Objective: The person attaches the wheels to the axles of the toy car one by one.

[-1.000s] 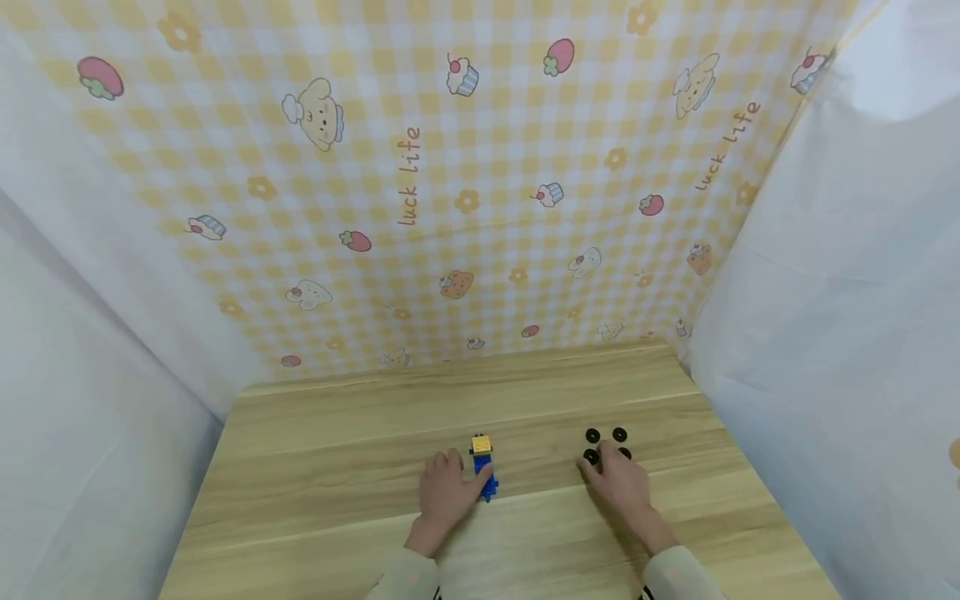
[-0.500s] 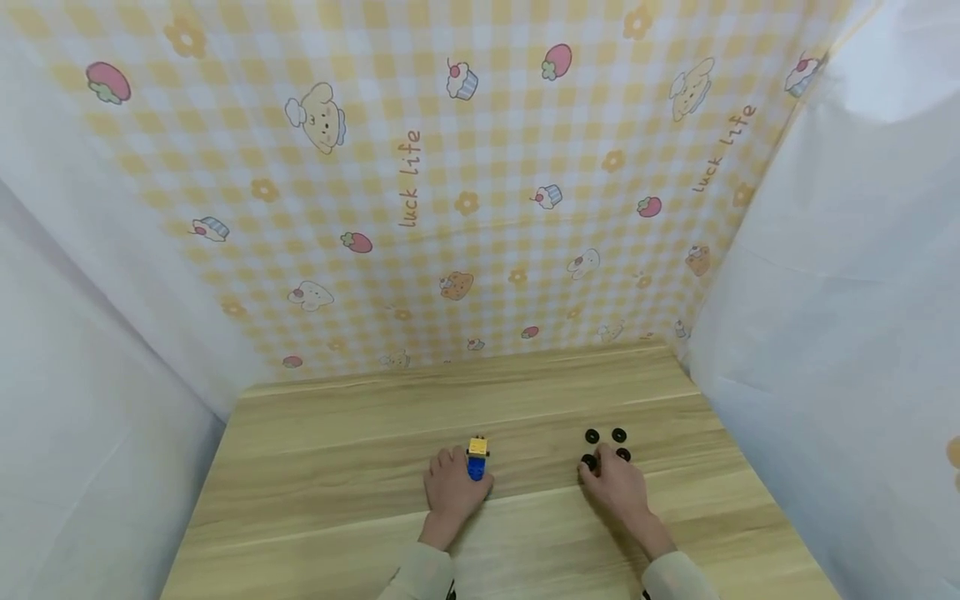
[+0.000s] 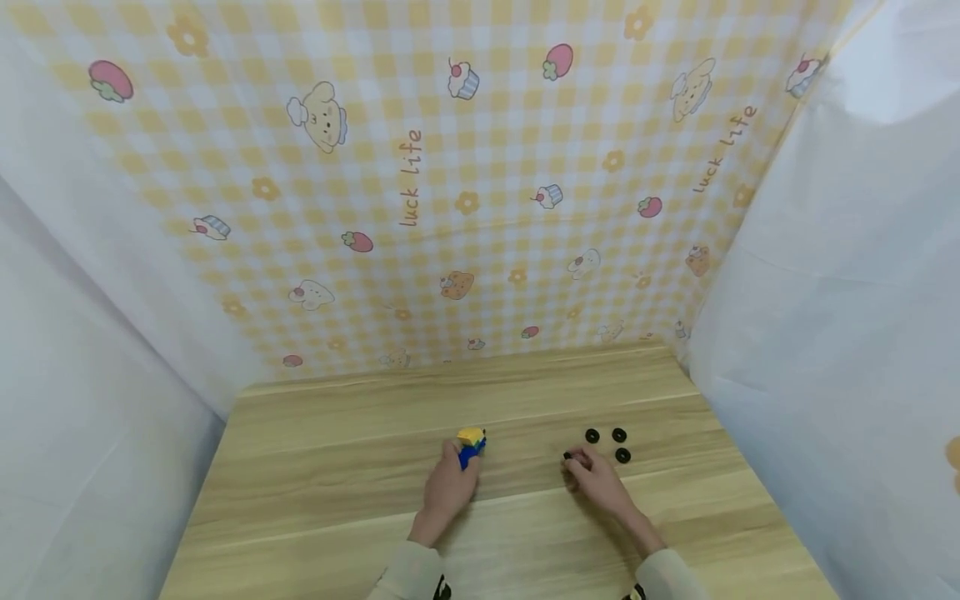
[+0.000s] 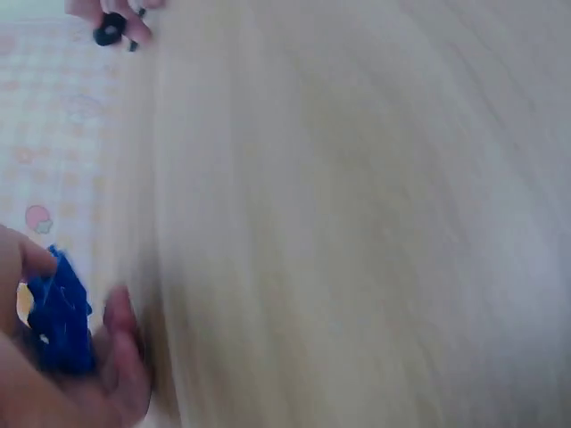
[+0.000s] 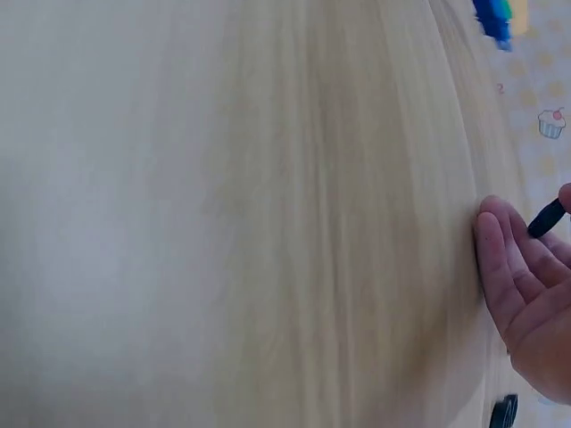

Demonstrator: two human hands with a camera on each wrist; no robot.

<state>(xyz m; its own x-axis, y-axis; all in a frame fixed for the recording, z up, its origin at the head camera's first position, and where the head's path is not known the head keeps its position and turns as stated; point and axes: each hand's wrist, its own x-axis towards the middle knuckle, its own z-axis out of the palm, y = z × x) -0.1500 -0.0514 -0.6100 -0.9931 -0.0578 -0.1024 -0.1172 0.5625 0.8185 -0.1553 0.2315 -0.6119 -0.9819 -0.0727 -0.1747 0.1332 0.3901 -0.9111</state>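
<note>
In the head view my left hand (image 3: 447, 487) grips a small toy vehicle body, its blue base (image 3: 468, 455) topped by a yellow block (image 3: 471, 436). The left wrist view has the blue base (image 4: 62, 312) tilted between thumb and fingers, with the hand covering part of it. Over to the right, my right hand (image 3: 600, 485) pinches a small black toy wheel (image 3: 567, 456) between thumb and fingertips. Seen edge-on in the right wrist view, that wheel (image 5: 546, 218) sticks out past the fingers. Three more black wheels (image 3: 592, 436) lie flat just beyond the right hand.
A wood-grain table (image 3: 322, 467) spreads under both hands. Behind it rises a yellow checked cloth (image 3: 495, 150) with printed cartoons. White sheets (image 3: 832, 275) hang along the left and right sides.
My right hand has picked up the nearest left wheel of the group and moved slightly left with it. My left hand has taken the toy body into its grip and tilted it.
</note>
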